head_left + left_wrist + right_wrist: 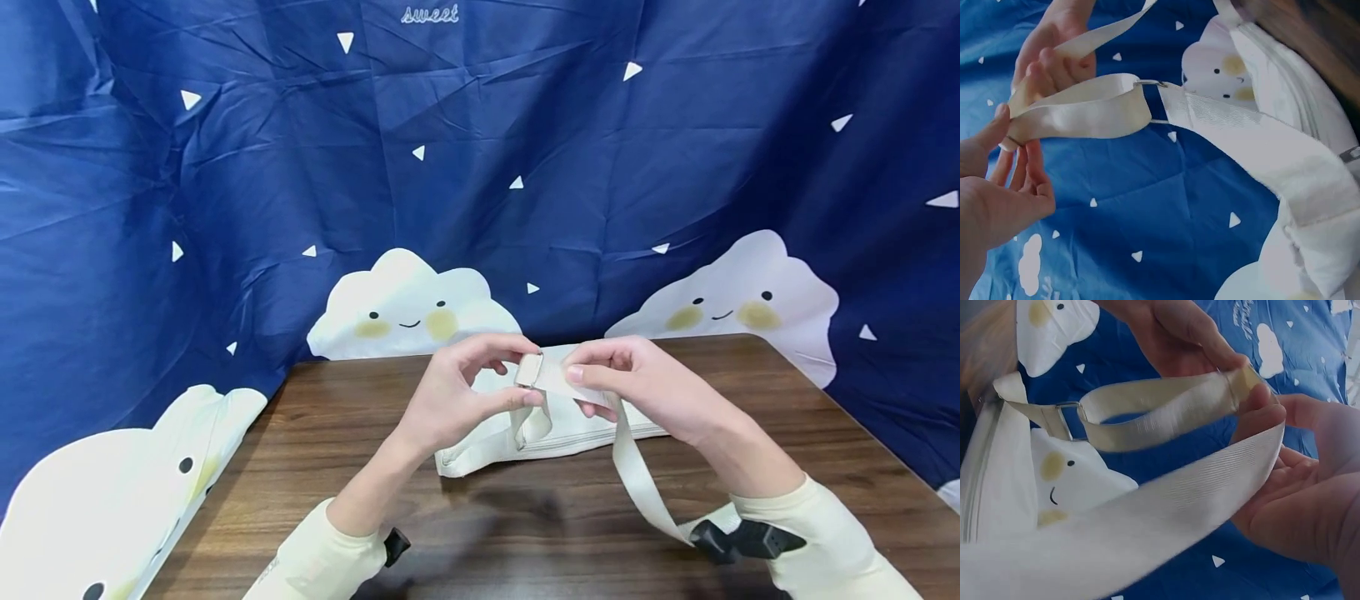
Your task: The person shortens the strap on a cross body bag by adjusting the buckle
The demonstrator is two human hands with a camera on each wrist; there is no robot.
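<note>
The strap point(555, 381) runs between my two hands, above the bag, and its slider point(530, 370) sits right at my left fingertips. My left hand point(450, 396) pinches that slider by its edges, thumb below and fingers above; my right hand point(656, 383) pinches the webbing just beside it, thumb against the near face. The step in hand looks like working webbing through the slider. To do it well, I would hold the slider steady on the left, keep the band flat and square to its bar, and feed or draw in short pulls, evening out the loop below so it doesn't twist or bunch. That loop hangs from under my left fingers to a metal ring point(1149, 82), which joins it to a short tab on the bag point(476, 457). The bag lies beneath and beyond my grip, on the wooden table point(360, 417). From my right fingers a slack length droops toward me, near the black buckle point(746, 540) at my right sleeve point(832, 533); I judge it could snag there, the likeliest hindrance. Well beyond both hands hangs the blue cloth point(487, 125) with clouds.
</note>
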